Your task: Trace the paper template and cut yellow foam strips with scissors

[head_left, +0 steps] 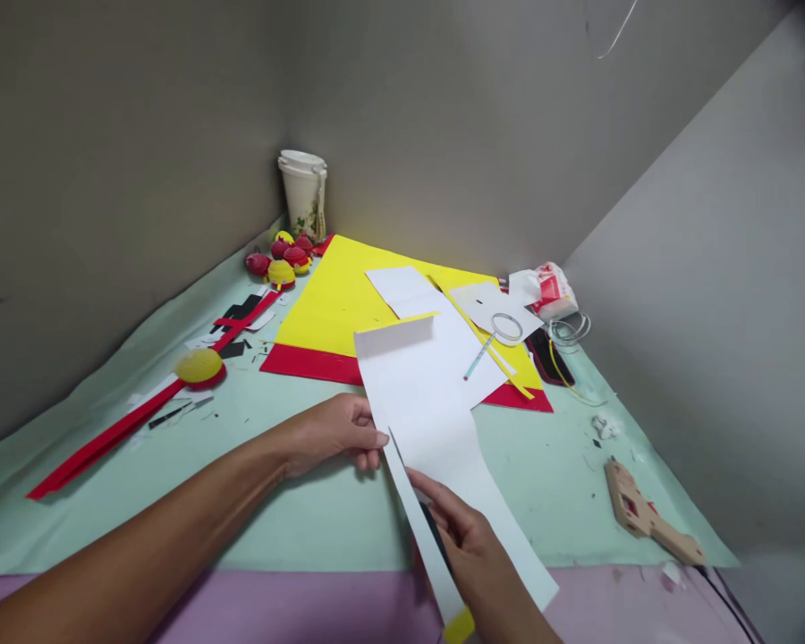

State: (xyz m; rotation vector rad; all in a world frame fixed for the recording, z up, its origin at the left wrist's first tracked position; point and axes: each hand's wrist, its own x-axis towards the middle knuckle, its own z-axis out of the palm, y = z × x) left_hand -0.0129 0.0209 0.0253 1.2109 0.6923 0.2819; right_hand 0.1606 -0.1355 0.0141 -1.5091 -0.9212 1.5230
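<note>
Green tabletop (328,528); left hand (346,431) pinching paper (436,407), right hand (470,541) round scissors (435,535).

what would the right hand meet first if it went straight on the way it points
The right hand would probably meet the narrow white paper strip first; the left hand, pinching that paper's edge, looks next in line, though depth is unclear.

The right hand (470,541) and the paper's (436,411) cut strip (413,510) hide most of the tool (436,537), probably scissors; a blade tip and some black handle show. The bottom edge cuts off the right forearm and the glue gun's cord (728,604); the left forearm (194,501) leaves at the lower left corner. The top edge crops a wire (618,34). The cup's (304,192) print is too small to read.
</note>
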